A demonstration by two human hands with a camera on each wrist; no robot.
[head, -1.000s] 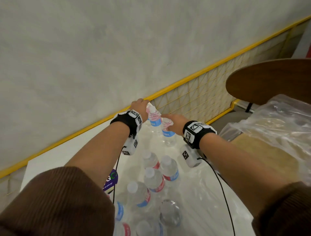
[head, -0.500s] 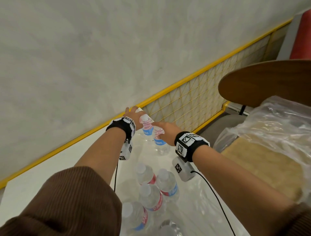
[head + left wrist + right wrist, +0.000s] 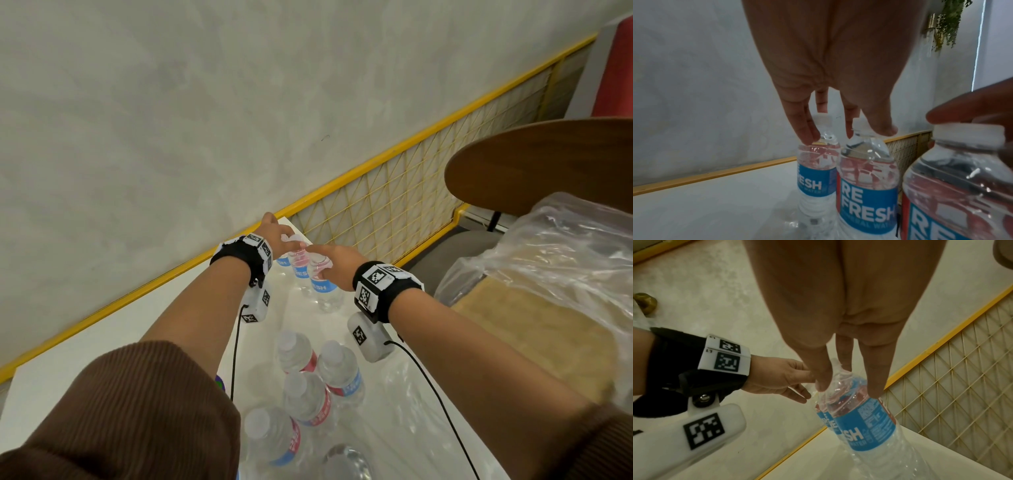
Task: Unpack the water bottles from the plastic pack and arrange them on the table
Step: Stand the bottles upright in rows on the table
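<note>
Three clear water bottles with blue and red labels stand in a row at the far corner of the white table [image 3: 102, 342]. My left hand [image 3: 274, 236] reaches down from above. Its thumb and a finger pinch the neck of the middle bottle [image 3: 867, 186], while its other fingers touch the shoulder of the far bottle [image 3: 818, 178]. My right hand [image 3: 325, 263] pinches the top of the nearest bottle [image 3: 865, 423]. Several more bottles [image 3: 308, 394] stand closer to me on the opened clear plastic pack [image 3: 404, 421].
A yellow rail with wire mesh [image 3: 394, 198] borders the table's far edge below a grey wall. On the right are a round wooden tabletop [image 3: 548, 161] and a crumpled clear plastic bag [image 3: 565, 260] on a tan seat [image 3: 513, 325].
Both hands moved their bottles farther toward the table's back corner, and the bottles now stand there beside a third one. The head view has tilted upward.
</note>
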